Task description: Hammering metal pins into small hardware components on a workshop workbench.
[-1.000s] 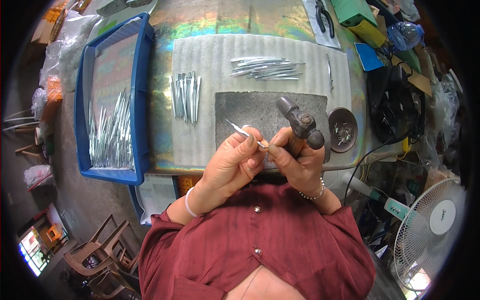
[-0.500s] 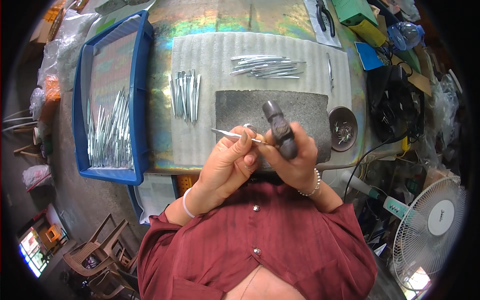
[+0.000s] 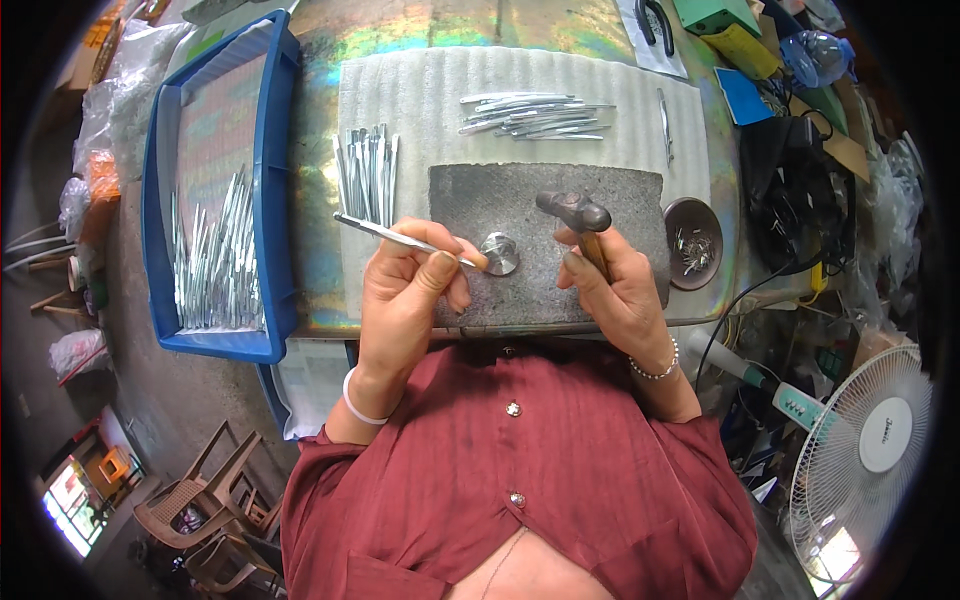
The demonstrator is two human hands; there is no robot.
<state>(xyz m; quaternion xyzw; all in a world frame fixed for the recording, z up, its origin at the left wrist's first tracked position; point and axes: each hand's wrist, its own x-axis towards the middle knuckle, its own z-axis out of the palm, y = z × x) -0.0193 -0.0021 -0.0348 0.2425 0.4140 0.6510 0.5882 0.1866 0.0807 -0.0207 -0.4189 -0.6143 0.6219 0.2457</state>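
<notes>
My left hand (image 3: 398, 295) pinches a slim, pointed silver metal piece (image 3: 385, 232), tilted with its far end up to the left. A hammer (image 3: 578, 210) is in my right hand (image 3: 628, 295), its dark head above my fingers and part of its wooden handle showing. Between the hands, a round shiny metal block (image 3: 499, 254) rests on a dark grey slab (image 3: 545, 305). Beyond my left hand lies an upright bunch of similar silver pieces (image 3: 367, 170). Another pile of silver pieces (image 3: 540, 117) lies sideways past the slab.
A blue tray (image 3: 272, 200) with many silver pieces stands on the left. A brown bowl (image 3: 711, 250) of small metal pins sits right of the slab. White foam sheeting (image 3: 400, 85) covers the tabletop. Pliers (image 3: 655, 28), a black cable and a white fan (image 3: 860, 460) are on the right.
My hands have moved apart, the left going left with the silver piece and the right going right with the hammer. The hammer head has turned sideways, and the round block has come into fuller view.
</notes>
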